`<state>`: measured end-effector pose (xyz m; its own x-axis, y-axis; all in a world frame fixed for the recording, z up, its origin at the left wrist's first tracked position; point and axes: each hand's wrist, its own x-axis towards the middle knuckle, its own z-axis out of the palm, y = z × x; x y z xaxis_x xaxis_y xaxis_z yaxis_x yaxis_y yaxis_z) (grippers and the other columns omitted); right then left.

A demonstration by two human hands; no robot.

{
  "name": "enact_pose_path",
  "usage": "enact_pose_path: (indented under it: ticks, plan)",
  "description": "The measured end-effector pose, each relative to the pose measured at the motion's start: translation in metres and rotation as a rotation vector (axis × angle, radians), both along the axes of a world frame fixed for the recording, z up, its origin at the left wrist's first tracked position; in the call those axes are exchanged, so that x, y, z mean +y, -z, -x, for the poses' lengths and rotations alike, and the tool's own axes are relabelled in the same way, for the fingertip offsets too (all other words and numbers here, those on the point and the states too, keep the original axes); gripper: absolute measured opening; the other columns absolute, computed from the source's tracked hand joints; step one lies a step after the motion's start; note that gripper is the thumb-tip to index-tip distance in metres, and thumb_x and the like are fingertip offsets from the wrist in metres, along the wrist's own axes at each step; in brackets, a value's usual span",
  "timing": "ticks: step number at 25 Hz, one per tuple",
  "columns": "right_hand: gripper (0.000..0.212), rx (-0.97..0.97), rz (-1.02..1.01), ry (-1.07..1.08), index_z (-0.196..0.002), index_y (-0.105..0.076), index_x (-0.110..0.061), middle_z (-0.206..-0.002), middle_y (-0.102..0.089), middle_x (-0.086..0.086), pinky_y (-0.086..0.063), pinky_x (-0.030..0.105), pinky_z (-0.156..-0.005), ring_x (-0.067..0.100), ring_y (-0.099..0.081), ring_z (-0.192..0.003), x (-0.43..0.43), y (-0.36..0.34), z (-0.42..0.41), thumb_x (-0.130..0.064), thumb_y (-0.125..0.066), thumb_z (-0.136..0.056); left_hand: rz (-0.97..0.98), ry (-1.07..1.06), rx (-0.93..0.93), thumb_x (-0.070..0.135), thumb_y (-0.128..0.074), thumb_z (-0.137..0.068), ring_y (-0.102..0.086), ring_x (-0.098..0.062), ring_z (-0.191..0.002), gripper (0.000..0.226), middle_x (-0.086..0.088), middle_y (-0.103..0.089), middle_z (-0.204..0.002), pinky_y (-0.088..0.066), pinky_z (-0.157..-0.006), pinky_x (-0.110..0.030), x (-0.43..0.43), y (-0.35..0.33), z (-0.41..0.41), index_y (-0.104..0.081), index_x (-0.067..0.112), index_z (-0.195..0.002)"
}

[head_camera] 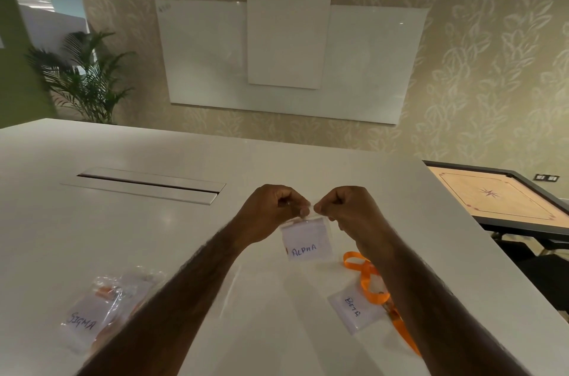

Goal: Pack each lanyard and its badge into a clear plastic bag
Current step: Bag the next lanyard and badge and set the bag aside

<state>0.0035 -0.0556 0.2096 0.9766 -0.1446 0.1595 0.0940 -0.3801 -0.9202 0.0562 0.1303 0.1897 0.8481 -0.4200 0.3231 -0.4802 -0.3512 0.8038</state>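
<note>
Nearest, at the lower left of the white desk, lay a crinkled clear plastic bag with a white card lettered SIGMA and some orange strap inside it. The left forearm hid part of it. At the lower right lay a white BETA badge in a clear sleeve, not bagged. Its flat orange ribbon lanyard looped beyond it and trailed back toward the near edge, and the right forearm passed over part of the strap.

Farther on, between the 2 forearms, a small clear bag with a white ALPHA card hung directly below the 2 grips. Whether its lower edge touched the desk could not be told. The left grip pinched the left part of the bag's top edge between thumb and forefinger, the other fingers curled in. The right grip pinched the same edge at its right end, also tightly curled. The 2 grips sat almost knuckle to knuckle.

Beyond them, to the left, a long recessed cable hatch with a dark slot was set into the desk. Past the desk's right edge stood a black-framed wooden carrom board. On the leaf-patterned far wall hung glossy white boards, with a green potted palm at the left.
</note>
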Motion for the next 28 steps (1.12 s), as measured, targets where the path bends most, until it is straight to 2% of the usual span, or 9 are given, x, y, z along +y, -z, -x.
enact_pose_path:
  ticks: [2, 6, 8, 10, 13, 18, 21, 23, 28]
  plan:
    - [0.013, 0.0, -0.014, 0.024, -0.071, -0.071, -0.004, -0.062, -0.066, -0.003, -0.035, 0.011, -0.042, -0.002, -0.05, -0.042, -0.001, -0.001, -0.002, -0.001, -0.074, -0.083, 0.019, -0.033, 0.006, 0.015, -0.077, -0.084, -0.068, -0.004, -0.075, 0.004, 0.007, -0.077, -0.083, -0.052, -0.071, -0.022, 0.006, -0.001, -0.003, -0.079, 0.015, -0.087]
    - [0.008, 0.008, 0.026, 0.027, -0.074, -0.072, -0.002, -0.077, -0.075, 0.005, -0.038, 0.014, -0.044, -0.001, -0.054, -0.048, 0.003, 0.0, -0.005, -0.003, -0.075, -0.081, -0.089, -0.098, -0.115, 0.018, -0.078, -0.084, -0.06, -0.002, -0.07, 0.01, 0.007, -0.07, -0.083, -0.043, -0.065, -0.012, 0.009, -0.003, -0.003, -0.074, 0.024, -0.076]
    - [0.008, 0.032, 0.039, 0.023, -0.075, -0.071, 0.0, -0.072, -0.073, 0.003, -0.037, 0.014, -0.042, 0.001, -0.051, -0.046, 0.004, 0.0, -0.005, -0.003, -0.075, -0.082, -0.167, -0.078, -0.161, 0.018, -0.077, -0.085, -0.054, -0.003, -0.069, 0.016, 0.006, -0.064, -0.085, -0.039, -0.064, -0.013, 0.01, -0.004, -0.004, -0.071, 0.028, -0.073]
    - [0.008, 0.063, 0.041, 0.004, -0.077, -0.07, 0.001, -0.057, -0.065, -0.003, -0.034, 0.016, -0.04, 0.005, -0.047, -0.041, 0.003, 0.001, -0.005, -0.003, -0.074, -0.082, -0.211, -0.056, -0.135, 0.019, -0.077, -0.086, -0.054, -0.002, -0.07, 0.016, 0.006, -0.066, -0.087, -0.039, -0.065, -0.014, 0.011, -0.005, -0.005, -0.071, 0.026, -0.073]
    - [0.005, 0.094, 0.025, -0.013, -0.08, -0.07, 0.0, -0.053, -0.06, 0.007, -0.032, 0.024, -0.042, 0.014, -0.044, -0.044, 0.002, 0.001, -0.005, -0.003, -0.071, -0.083, -0.185, -0.033, -0.041, 0.017, -0.074, -0.088, -0.056, 0.0, -0.067, 0.011, 0.007, -0.071, -0.087, -0.041, -0.067, -0.019, 0.01, -0.006, -0.005, -0.071, 0.019, -0.078]
    - [0.006, 0.073, -0.031, -0.024, -0.085, -0.07, 0.005, -0.066, -0.069, 0.015, -0.052, 0.027, -0.051, 0.018, -0.063, -0.051, 0.003, 0.0, -0.004, 0.001, -0.067, -0.089, -0.21, -0.018, 0.0, 0.015, -0.069, -0.092, -0.063, 0.0, -0.075, 0.01, 0.008, -0.073, -0.087, -0.044, -0.074, -0.019, 0.008, -0.01, -0.003, -0.072, 0.017, -0.083]
    - [0.007, 0.059, -0.059, -0.031, -0.085, -0.069, 0.005, -0.073, -0.07, 0.018, -0.059, 0.033, -0.058, 0.023, -0.068, -0.058, 0.003, 0.003, -0.005, 0.003, -0.064, -0.09, -0.217, -0.045, -0.009, 0.009, -0.065, -0.094, -0.057, 0.007, -0.058, 0.011, 0.007, -0.071, -0.086, -0.038, -0.056, -0.007, 0.007, -0.014, 0.0, -0.072, 0.012, -0.086]
    - [0.006, 0.058, -0.058, -0.035, -0.086, -0.069, 0.005, -0.073, -0.07, 0.018, -0.059, 0.032, -0.059, 0.023, -0.069, -0.059, 0.003, 0.005, -0.005, 0.002, -0.065, -0.09, -0.197, -0.065, 0.0, 0.008, -0.062, -0.095, -0.051, 0.005, -0.045, 0.011, 0.006, -0.07, -0.086, -0.033, -0.043, -0.007, 0.005, -0.013, 0.001, -0.07, 0.009, -0.088]
    - [0.005, 0.038, 0.014, -0.032, -0.083, -0.07, 0.004, -0.075, -0.072, 0.019, -0.055, 0.028, -0.053, 0.02, -0.067, -0.056, 0.005, 0.004, -0.005, 0.002, -0.068, -0.087, -0.194, -0.112, 0.008, 0.017, -0.065, -0.094, -0.057, -0.003, -0.049, 0.006, 0.004, -0.07, -0.089, -0.043, -0.045, -0.017, 0.005, -0.006, -0.002, -0.069, 0.014, -0.09]
